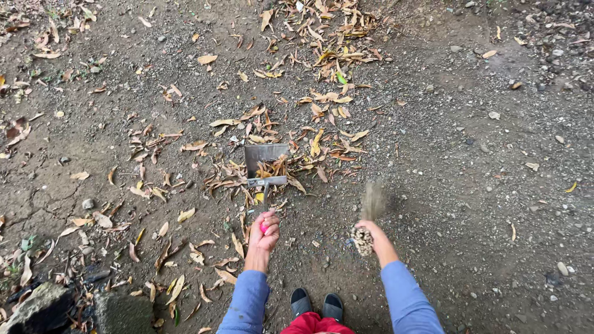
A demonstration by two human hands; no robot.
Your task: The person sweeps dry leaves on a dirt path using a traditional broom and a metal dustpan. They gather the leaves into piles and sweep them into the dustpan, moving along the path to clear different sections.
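My left hand (264,232) grips the pink-ended handle of a grey metal dustpan (266,162), which rests on the dirt ground with dry leaves in its tray. My right hand (370,235) holds a short hand broom (370,210) by its woven grip; the bristles are blurred and hang just above the ground, right of the dustpan. Dry brown and yellow leaves (322,133) lie scattered around and beyond the pan. Both arms wear blue sleeves.
My feet in dark sandals (317,303) stand at the bottom centre. Grey stones (74,309) sit at the lower left. Small pebbles dot the bare dirt (482,185) to the right. A thicker leaf pile (328,31) lies at the top.
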